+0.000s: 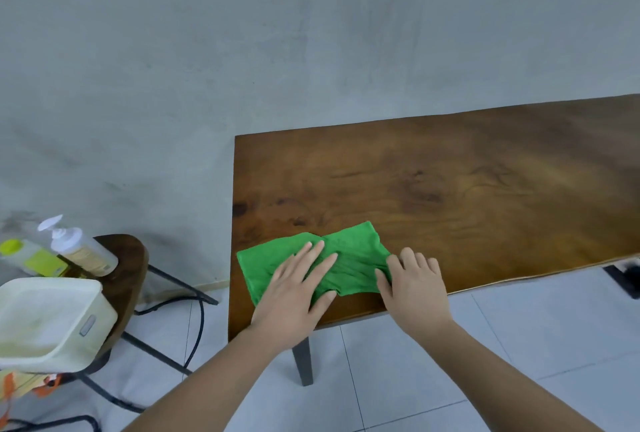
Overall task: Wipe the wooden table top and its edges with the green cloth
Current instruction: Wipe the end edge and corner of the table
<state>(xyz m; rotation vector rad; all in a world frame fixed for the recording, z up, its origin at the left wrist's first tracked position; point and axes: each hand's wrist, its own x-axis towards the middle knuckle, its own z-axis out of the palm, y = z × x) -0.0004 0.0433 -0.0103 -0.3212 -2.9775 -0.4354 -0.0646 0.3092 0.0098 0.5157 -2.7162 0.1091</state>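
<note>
A green cloth lies spread and wrinkled on the near left corner of the wooden table top. My left hand rests flat on the cloth's left half, fingers spread and pointing away from me. My right hand lies at the cloth's right edge, its thumb and fingertips touching the fabric. The table's near edge runs just under both wrists.
Left of the table stands a dark wooden stool carrying a cream plastic tub, a pump bottle and a yellow-green bottle. A black cable loops on the tiled floor. A grey wall is behind.
</note>
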